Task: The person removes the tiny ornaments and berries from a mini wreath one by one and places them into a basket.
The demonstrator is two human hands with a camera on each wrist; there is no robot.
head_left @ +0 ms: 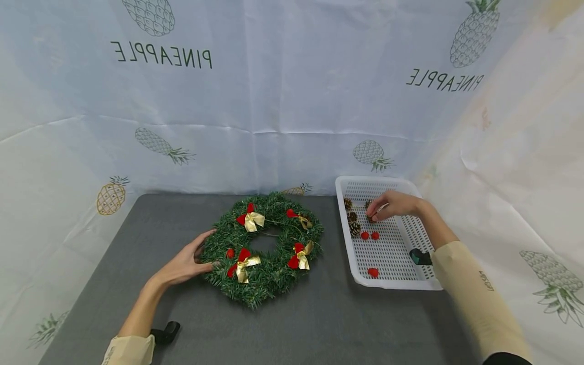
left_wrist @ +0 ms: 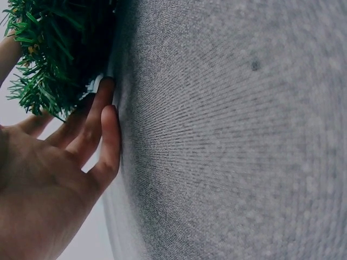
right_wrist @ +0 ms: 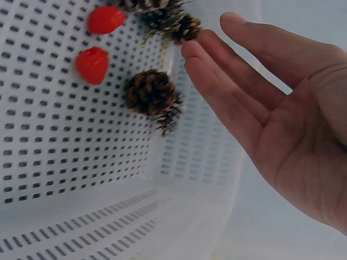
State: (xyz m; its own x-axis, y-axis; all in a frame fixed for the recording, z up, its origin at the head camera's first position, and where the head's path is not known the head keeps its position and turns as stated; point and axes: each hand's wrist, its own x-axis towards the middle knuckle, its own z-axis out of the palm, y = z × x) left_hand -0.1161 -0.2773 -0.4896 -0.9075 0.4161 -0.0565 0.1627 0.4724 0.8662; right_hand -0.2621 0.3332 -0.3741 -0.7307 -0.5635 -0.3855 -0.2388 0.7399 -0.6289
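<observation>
My left hand (head_left: pixel 184 261) holds the left edge of a green Christmas wreath (head_left: pixel 274 284), which lies flat on the table. In the left wrist view, fingers (left_wrist: pixel 89 130) of this hand reach along the tabletop to the wreath's underside (left_wrist: pixel 59 65). Red-and-gold bows and a red berry (head_left: pixel 230 253) decorate the wreath. My right hand (head_left: pixel 394 205) is over a white plastic basket (head_left: pixel 344 233), close to several pine cones (head_left: pixel 354 229). In the right wrist view, its thumb and fingers are apart, with a pine cone (right_wrist: pixel 187 28) near the fingertips; whether they touch cannot be told.
Red berries (head_left: pixel 373 272) lie in the basket, on the table's right side. The grey table (head_left: pixel 292 329) meets a white pineapple-print cloth (head_left: pixel 269 101) at the back. Dark wrist devices (head_left: pixel 166 333) are on both forearms.
</observation>
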